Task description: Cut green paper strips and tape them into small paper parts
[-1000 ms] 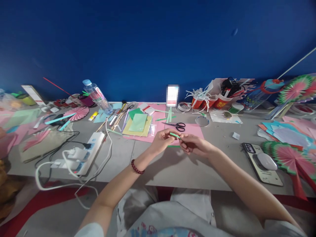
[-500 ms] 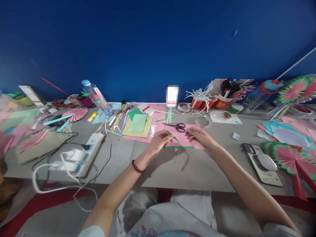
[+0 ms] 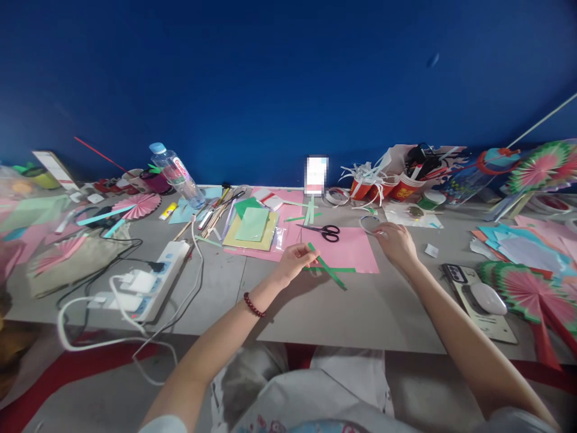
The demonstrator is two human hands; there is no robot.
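Note:
My left hand (image 3: 295, 260) pinches one end of a long green paper strip (image 3: 328, 269), which slants down to the right over the grey table. My right hand (image 3: 396, 242) has reached back and right to a roll of clear tape (image 3: 368, 223) and its fingers close on the ring's near edge. A pink paper sheet (image 3: 356, 252) lies between my hands, with black-handled scissors (image 3: 325, 231) at its far edge. A red bead bracelet sits on my left wrist.
A white power strip (image 3: 157, 278) with cables lies at the left. A water bottle (image 3: 174, 172), stacked coloured papers (image 3: 252, 228) and sticks stand behind. Red paper cups (image 3: 383, 186) are at the back right. A phone (image 3: 478, 297) and folded paper fans (image 3: 527, 288) lie at the right.
My right hand let go of the green strip and moved back and right to the tape roll. The strip, first pinched short between both hands, now hangs long from my left hand.

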